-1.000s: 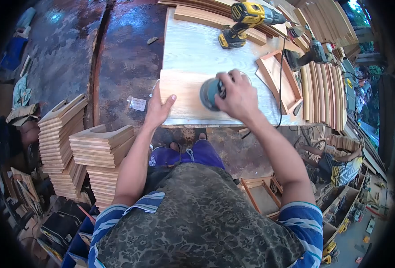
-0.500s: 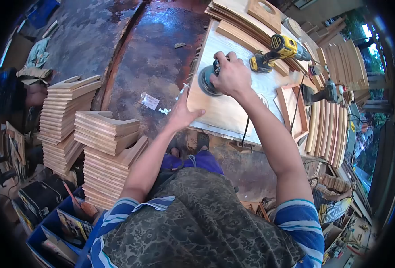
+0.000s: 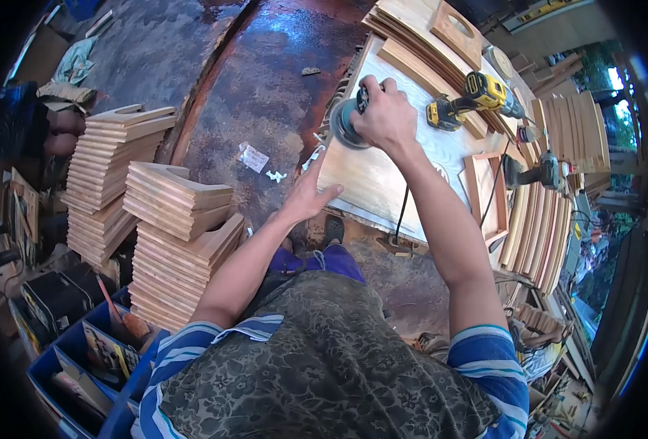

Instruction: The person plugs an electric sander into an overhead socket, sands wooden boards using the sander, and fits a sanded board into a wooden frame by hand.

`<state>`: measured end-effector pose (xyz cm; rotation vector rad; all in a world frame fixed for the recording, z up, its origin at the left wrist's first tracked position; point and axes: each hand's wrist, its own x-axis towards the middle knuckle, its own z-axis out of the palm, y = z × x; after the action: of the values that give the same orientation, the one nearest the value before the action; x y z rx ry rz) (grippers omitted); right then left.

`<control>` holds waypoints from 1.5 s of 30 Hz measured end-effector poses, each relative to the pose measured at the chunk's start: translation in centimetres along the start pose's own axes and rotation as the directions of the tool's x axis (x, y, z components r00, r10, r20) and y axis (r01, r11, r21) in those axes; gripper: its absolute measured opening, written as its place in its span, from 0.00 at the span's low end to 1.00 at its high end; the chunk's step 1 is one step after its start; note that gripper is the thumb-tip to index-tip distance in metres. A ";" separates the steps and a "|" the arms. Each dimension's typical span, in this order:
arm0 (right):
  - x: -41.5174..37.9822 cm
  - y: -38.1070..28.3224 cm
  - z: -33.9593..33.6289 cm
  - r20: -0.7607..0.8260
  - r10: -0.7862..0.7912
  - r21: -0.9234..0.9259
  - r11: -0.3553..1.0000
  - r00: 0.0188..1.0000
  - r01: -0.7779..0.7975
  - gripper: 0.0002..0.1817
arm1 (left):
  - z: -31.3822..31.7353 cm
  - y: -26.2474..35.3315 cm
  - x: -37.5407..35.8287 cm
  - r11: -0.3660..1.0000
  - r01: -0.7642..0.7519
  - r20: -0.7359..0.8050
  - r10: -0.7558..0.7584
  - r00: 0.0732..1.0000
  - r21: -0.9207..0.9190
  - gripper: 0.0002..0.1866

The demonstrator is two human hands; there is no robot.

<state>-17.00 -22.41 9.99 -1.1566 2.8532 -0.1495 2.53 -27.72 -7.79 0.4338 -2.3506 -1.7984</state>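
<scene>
Far to the left of the left hand stand stacks of cut wooden pieces (image 3: 166, 219), with a blue bin (image 3: 90, 366) of printed packets below them; the print is too small to read. Between the stacks and the hands the dark floor (image 3: 258, 95) lies mostly open, with only a few scraps of paper (image 3: 254, 157), whose marks are unreadable. The left hand (image 3: 311, 192) lies flat and open, fingers spread, on the near left corner of the wooden panel (image 3: 371, 183), gripping nothing. The right hand (image 3: 384, 113) is closed around the sander (image 3: 344, 121), which sits on the panel at its far left edge, the disc partly over the rim. A cord (image 3: 403, 212) drops over the panel's near edge below the right forearm. Right of the right hand lies a yellow and black drill (image 3: 474, 99), its label illegible, then a small wooden frame (image 3: 489, 197) and a dark power tool (image 3: 533, 172); curved slats (image 3: 540, 227) crowd the right side.
</scene>
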 end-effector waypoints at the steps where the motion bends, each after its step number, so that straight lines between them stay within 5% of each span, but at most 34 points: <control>1: -0.6 -0.2 0.3 -0.024 -0.002 -0.011 1.000 1.000 0.001 0.29 | -0.1 0.3 0.0 1.000 0.010 0.011 -0.010 1.000 0.005 0.55; 15: -5.2 0.0 0.6 -0.045 -0.053 0.008 0.999 0.998 0.053 0.29 | 1.1 -0.3 0.2 0.997 -0.011 -0.017 0.010 1.000 -0.070 0.55; 18: -4.9 1.6 0.7 -0.075 -0.010 -0.005 1.000 0.997 0.010 0.28 | 1.9 -1.1 -0.5 0.994 -0.057 -0.086 0.066 0.994 0.094 0.53; 21: -2.3 4.5 0.2 -0.098 0.064 -0.014 0.998 0.993 -0.066 0.28 | 1.7 -0.6 0.3 0.999 -0.023 -0.067 0.021 0.998 -0.034 0.53; 34: -5.5 6.6 -0.5 -0.040 0.086 -0.003 0.996 0.996 -0.086 0.27 | 1.6 0.1 0.6 0.999 -0.048 -0.088 0.049 0.995 0.006 0.52; 38: -10.5 4.4 0.3 -0.058 -0.052 0.058 0.997 0.997 0.055 0.29 | 1.8 -0.1 0.5 0.999 -0.038 -0.090 0.038 0.995 0.008 0.52; 43: -8.4 7.8 -0.3 -0.061 0.017 0.009 1.000 0.998 -0.016 0.28 | 0.3 0.9 1.0 0.997 -0.059 -0.066 0.056 0.996 -0.041 0.52; 45: -8.6 9.1 -0.3 -0.040 0.015 -0.003 1.000 0.999 -0.015 0.28 | -2.2 1.4 3.7 0.961 0.035 0.070 -0.056 0.996 0.275 0.54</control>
<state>-17.16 -9.96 9.44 -1.1452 2.8970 -0.1698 -0.55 -30.53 -6.05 0.4630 -2.6772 -1.5366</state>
